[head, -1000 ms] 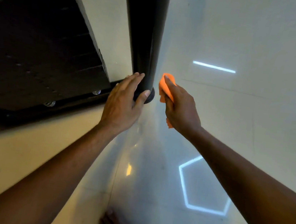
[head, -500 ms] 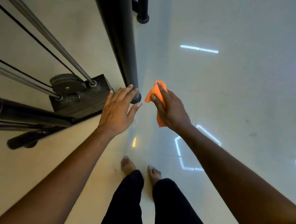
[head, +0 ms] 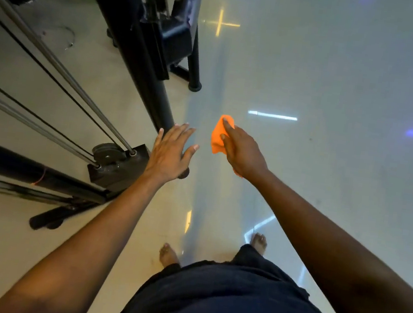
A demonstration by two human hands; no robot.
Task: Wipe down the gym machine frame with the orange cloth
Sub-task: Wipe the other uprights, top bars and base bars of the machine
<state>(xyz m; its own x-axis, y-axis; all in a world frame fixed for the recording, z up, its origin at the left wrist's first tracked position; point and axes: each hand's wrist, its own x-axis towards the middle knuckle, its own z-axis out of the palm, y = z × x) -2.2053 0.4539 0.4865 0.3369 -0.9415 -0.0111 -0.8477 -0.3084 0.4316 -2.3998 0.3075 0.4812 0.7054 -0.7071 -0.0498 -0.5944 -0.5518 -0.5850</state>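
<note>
Under my two outstretched arms: a pale glossy tiled floor (head: 341,82), with streaks of light reflected on it.
Left hand: my left hand (head: 170,151) is spread, fingers straight and a little apart, palm down, holding nothing. Its fingertips lie right at the lower end of the black round steel upright of the gym machine frame (head: 140,50); I cannot tell whether they touch it.
Right hand: my right hand (head: 242,153) grips the crumpled orange cloth (head: 219,135), index finger stretched along the top of it, thumb pressed to its side.
Cloth: bunched in my right hand, in the air, just to the right of my left hand and apart from the upright.
Left of my left hand: a black block (head: 117,168) at floor level, with two grey metal guide rods (head: 55,63) and thin black cables (head: 29,54) running into it, and a dark round pulley (head: 107,151) beside them.
Beyond my hands: a second black post (head: 195,60) standing on the floor.
Below my hands: my dark trousers (head: 233,304) and my bare feet (head: 169,254).
</note>
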